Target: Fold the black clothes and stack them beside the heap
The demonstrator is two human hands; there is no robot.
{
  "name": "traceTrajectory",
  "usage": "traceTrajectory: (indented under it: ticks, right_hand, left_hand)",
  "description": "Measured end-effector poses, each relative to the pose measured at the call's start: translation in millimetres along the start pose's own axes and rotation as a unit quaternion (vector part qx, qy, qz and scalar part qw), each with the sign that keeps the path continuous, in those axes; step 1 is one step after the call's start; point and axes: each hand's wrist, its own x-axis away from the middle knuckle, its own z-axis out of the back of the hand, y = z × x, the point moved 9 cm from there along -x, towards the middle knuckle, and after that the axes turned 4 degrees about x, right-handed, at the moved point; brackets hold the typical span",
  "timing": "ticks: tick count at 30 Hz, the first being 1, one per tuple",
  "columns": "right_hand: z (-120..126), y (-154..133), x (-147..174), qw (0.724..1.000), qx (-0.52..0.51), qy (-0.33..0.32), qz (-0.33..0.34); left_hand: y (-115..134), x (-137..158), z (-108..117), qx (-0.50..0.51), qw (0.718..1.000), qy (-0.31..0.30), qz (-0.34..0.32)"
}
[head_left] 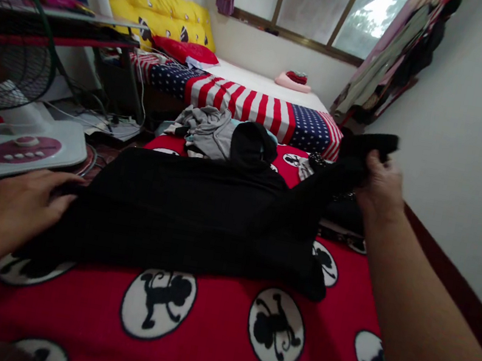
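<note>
Both hands are on the black garment (189, 215): I see the right hand (378, 188), right of centre in the frame, clenched around one lifted end of it, and the left hand (20, 202), at the left edge, resting flat with fingers loose on the opposite end. That garment lies spread across the middle of the frame on a red blanket with monkey circles (207, 329) filling the bottom. Behind it, upper centre, I make out a stars-and-stripes cover (254, 104), then a small heap of grey clothes (210, 129). A white fan base (20, 146) sits at the left.
</note>
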Motion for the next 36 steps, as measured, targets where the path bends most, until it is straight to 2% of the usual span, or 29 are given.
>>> traceTrajectory:
  ticks: [1, 3, 4, 6, 10, 14, 17, 20, 23, 25, 28, 30, 33, 36]
  right_hand:
    - [-10, 11, -2, 1.000, -0.008, 0.006, -0.021]
    - [-23, 37, 15, 0.997, -0.007, 0.012, -0.080]
    - [-27, 48, 31, 0.996, 0.011, 0.000, -0.093]
    - [-36, 61, 71, 0.992, 0.072, -0.072, -0.079]
    - [-13, 76, 149, 0.984, 0.121, -0.104, -0.077]
    - [5, 84, 200, 0.969, 0.150, -0.177, -0.085]
    - [9, 85, 222, 0.967, 0.124, -0.215, -0.063]
    - [11, 80, 232, 0.971, 0.107, -0.213, -0.017]
    - [9, 71, 239, 0.966, 0.134, -0.219, 0.028]
    - [6, 66, 243, 0.960, 0.156, -0.227, 0.052]
    - [10, 66, 244, 0.963, 0.164, -0.207, 0.052]
    - [17, 71, 242, 0.971, 0.167, -0.167, 0.030]
    - [29, 79, 240, 0.975, 0.198, -0.098, -0.010]
    - [34, 83, 241, 0.963, 0.261, -0.058, -0.038]
  left_hand:
    - [17, -5, 4, -0.024, 0.999, 0.034, -0.008]
    - [50, -7, -3, -0.011, 0.997, 0.060, -0.046]
    - [66, -6, -13, 0.017, 0.996, 0.053, -0.072]
    - [92, 1, -41, 0.096, 0.988, 0.014, -0.121]
    - [137, 13, -80, 0.217, 0.958, -0.047, -0.182]
    - [197, 6, -91, 0.325, 0.917, -0.106, -0.206]
    - [250, -17, -105, 0.399, 0.882, -0.174, -0.182]
    - [300, -44, -127, 0.464, 0.843, -0.238, -0.133]
    - [340, -62, -139, 0.493, 0.824, -0.253, -0.120]
    - [362, -64, -137, 0.513, 0.806, -0.255, -0.147]
    - [385, -55, -126, 0.550, 0.768, -0.259, -0.202]
    - [387, -52, -117, 0.574, 0.756, -0.233, -0.211]
    - [369, -59, -104, 0.603, 0.769, -0.111, -0.181]
    - [352, -62, -97, 0.572, 0.801, 0.012, -0.175]
